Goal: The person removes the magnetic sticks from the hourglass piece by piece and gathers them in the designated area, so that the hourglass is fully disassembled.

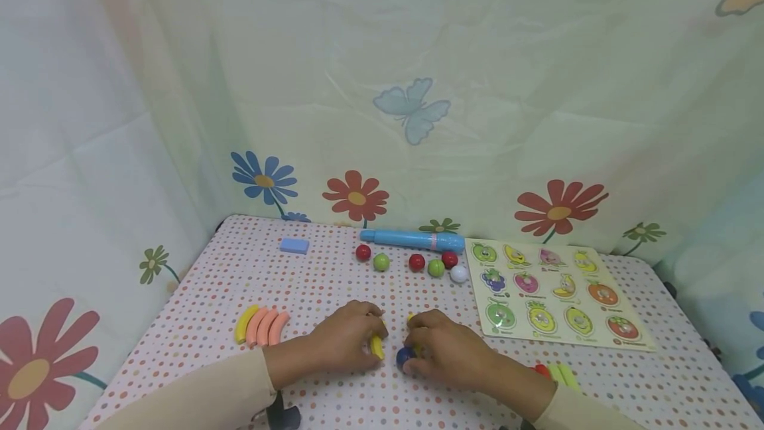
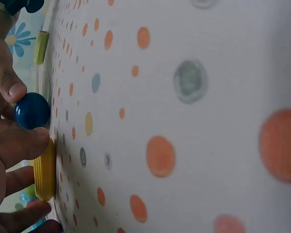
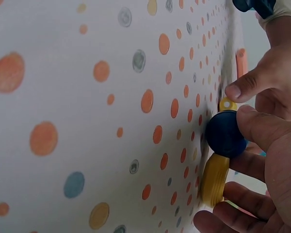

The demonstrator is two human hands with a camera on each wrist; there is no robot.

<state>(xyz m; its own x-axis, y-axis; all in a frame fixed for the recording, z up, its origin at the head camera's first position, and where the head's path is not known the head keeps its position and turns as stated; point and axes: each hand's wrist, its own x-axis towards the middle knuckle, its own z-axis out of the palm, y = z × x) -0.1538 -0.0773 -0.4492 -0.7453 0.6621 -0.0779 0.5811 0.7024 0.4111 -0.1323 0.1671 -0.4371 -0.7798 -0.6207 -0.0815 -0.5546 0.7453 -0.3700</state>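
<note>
My left hand point(image 1: 349, 337) grips a yellow curved piece point(image 1: 377, 347) between thumb and fingers, low over the table. Just to its right, my right hand point(image 1: 450, 350) pinches a dark blue ball point(image 1: 405, 358) with thumb and index finger. Another yellow curved piece point(image 3: 214, 182) lies against the right hand's fingers, just beyond the ball in the right wrist view; whether it is gripped too cannot be told. The left wrist view shows the left thumb point(image 2: 24, 143) over its yellow piece point(image 2: 46, 170), close to the blue ball point(image 2: 32, 111).
Yellow and pink curved pieces point(image 1: 262, 326) lie left. Red, green and white balls point(image 1: 436, 267) sit behind the hands, before a blue tube-like toy point(image 1: 412, 239). A fruit puzzle board point(image 1: 561, 294) lies right, a blue block point(image 1: 294, 245) back left. Red and green pieces point(image 1: 561, 374) lie beside the right forearm.
</note>
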